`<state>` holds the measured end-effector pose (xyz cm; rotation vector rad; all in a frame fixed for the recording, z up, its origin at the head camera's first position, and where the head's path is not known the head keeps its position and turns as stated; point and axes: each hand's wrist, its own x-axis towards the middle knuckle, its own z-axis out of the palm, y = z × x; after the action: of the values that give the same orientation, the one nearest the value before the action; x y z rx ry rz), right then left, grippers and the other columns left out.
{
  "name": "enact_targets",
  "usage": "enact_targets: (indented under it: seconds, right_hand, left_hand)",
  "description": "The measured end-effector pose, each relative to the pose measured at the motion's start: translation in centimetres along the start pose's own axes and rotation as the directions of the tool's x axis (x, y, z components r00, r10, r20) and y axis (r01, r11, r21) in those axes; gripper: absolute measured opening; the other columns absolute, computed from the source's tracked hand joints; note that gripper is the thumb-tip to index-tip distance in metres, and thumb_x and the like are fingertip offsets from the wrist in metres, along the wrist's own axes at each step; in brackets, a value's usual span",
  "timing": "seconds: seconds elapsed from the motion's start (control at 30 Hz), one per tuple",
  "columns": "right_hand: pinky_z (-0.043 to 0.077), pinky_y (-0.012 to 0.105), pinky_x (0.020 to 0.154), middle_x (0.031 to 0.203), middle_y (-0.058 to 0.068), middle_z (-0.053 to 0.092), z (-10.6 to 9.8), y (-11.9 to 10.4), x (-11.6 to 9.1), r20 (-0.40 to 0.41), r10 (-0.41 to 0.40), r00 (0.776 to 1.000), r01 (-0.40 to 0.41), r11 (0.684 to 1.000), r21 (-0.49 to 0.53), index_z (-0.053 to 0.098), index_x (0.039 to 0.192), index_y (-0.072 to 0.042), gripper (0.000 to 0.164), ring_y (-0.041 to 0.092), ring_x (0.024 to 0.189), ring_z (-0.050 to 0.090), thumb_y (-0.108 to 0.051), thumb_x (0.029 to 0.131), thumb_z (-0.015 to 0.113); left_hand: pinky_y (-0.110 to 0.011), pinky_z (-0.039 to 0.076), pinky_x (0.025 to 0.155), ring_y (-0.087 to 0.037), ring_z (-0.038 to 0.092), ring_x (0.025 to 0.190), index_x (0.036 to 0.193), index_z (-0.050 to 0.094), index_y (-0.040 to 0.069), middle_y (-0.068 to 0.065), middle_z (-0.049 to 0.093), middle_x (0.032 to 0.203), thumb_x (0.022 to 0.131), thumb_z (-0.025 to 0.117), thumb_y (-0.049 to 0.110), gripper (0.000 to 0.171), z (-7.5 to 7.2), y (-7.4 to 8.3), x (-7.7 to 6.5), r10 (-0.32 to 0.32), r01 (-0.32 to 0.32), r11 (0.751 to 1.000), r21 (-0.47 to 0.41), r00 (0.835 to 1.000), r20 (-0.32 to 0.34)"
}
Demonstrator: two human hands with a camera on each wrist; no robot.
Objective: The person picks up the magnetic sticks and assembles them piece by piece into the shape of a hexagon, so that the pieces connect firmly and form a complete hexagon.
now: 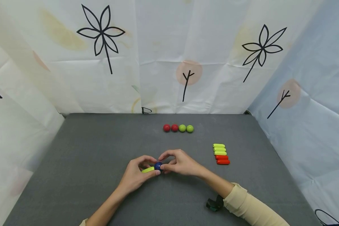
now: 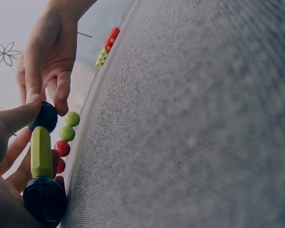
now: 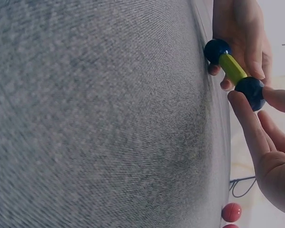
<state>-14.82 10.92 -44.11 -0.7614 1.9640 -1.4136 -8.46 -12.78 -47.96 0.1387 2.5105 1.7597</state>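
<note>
We see navy blue on the two held balls (image 3: 249,92), yellow-green on the faceted rod (image 2: 41,152) between them, and red balls (image 1: 174,127), lime-green balls (image 1: 182,128), neon-yellow rods (image 1: 219,149) and orange-red rods (image 1: 223,162) beyond. To us the tabletop cloth (image 1: 87,175) looks plain charcoal grey; the white backdrop (image 1: 161,28) carries black-outlined flowers (image 1: 101,32) and peach discs (image 1: 194,79), and the sleeve (image 1: 251,201) is beige.

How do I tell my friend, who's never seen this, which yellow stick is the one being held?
Find the grey table, then the left hand and right hand close together on its near side. The left one holds the yellow-green stick. Unlike the three lined up beside red ones, it has a dark blue ball at each end.
</note>
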Motion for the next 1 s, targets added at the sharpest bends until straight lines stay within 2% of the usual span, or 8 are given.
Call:
enact_targets:
  seconds: [0.27,0.47,0.63,0.77,1.0]
  right_hand:
    - [0.066,0.028,0.084,0.126,0.024,0.068,0.0,0.3,-0.1,0.002,-0.008,1.000,0.008,1.000,0.006,0.067,0.129,0.004,0.027,0.026,0.099,0.083,-0.001,0.103,0.071]
    - [0.065,0.027,0.088,0.129,0.026,0.070,-1.4,0.2,-0.6,-0.008,-0.016,1.000,0.016,1.000,-0.026,0.067,0.132,0.004,0.032,0.039,0.105,0.081,-0.006,0.103,0.073]
    - [0.062,0.023,0.090,0.130,0.029,0.071,-4.8,0.6,-1.8,-0.104,-0.059,0.993,0.046,0.992,-0.120,0.070,0.130,0.003,0.031,0.033,0.108,0.079,-0.009,0.102,0.075]
    - [0.062,0.024,0.090,0.128,0.031,0.073,-8.4,1.0,-3.5,-0.212,-0.077,0.974,0.034,0.979,-0.199,0.071,0.129,0.004,0.031,0.029,0.110,0.078,-0.009,0.101,0.076]
    - [0.060,0.021,0.094,0.131,0.029,0.073,-14.7,3.0,-7.1,-0.358,-0.003,0.934,-0.110,0.949,-0.295,0.070,0.133,0.005,0.037,0.034,0.118,0.074,-0.014,0.102,0.077]
  left_hand:
    - [-0.024,0.055,0.081,-0.011,0.072,0.090,0.111,0.080,0.022,0.003,0.081,0.110,0.080,0.099,0.030,0.037,0.1,0.2,0.0,-0.034,0.034,0.998,0.056,0.999,0.005]
    - [-0.025,0.054,0.083,-0.012,0.069,0.091,0.108,0.081,0.024,0.005,0.080,0.109,0.081,0.098,0.031,0.033,0.1,0.2,0.0,-0.057,0.058,0.996,0.075,0.998,-0.014]
    - [-0.025,0.053,0.083,-0.010,0.068,0.092,0.107,0.081,0.026,0.006,0.080,0.109,0.081,0.098,0.035,0.032,0.1,0.2,0.0,-0.069,0.070,0.993,0.094,0.997,-0.020]
    - [-0.025,0.052,0.081,-0.010,0.067,0.091,0.106,0.081,0.026,0.006,0.080,0.108,0.081,0.098,0.035,0.032,0.2,0.3,-0.1,-0.072,0.074,0.993,0.094,0.997,-0.023]
    - [-0.025,0.051,0.081,-0.011,0.066,0.091,0.105,0.081,0.027,0.006,0.080,0.109,0.081,0.098,0.034,0.031,0.2,0.3,-0.1,-0.071,0.072,0.994,0.088,0.997,-0.019]
